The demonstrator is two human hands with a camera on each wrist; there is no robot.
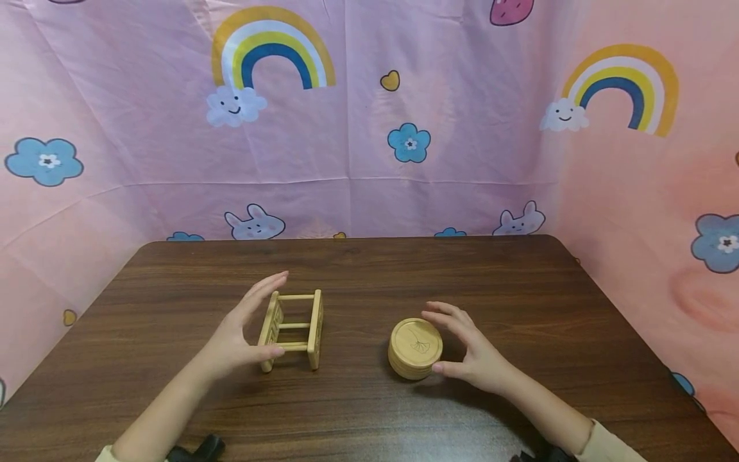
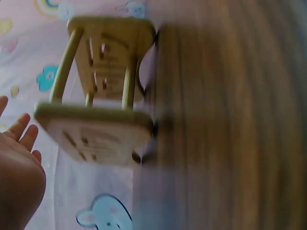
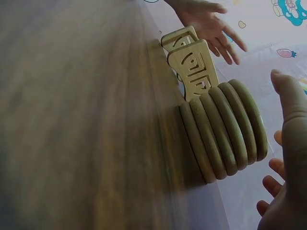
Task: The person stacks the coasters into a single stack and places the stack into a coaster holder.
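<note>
A small wooden coaster rack (image 1: 314, 328), two cut-out side panels joined by thin rods, stands on the table left of the middle. My left hand (image 1: 245, 330) is spread at its left side, thumb near the front rod; in the left wrist view a gap shows between hand and rack. To the right, a stack of round wooden coasters (image 1: 417, 346) lies on the table, the top one engraved with a ginkgo leaf. My right hand (image 1: 470, 350) curves loosely around the stack's right side. In the right wrist view, its thumb and fingers are apart from the coasters (image 3: 225, 129).
The dark wood-grain table (image 1: 358, 410) reaches back to a pastel cloth backdrop (image 1: 369, 128) with rainbows, flowers and rabbits. Black objects, only partly visible, lie at the front edge by each forearm, one a dark stub (image 1: 209, 447) at the left.
</note>
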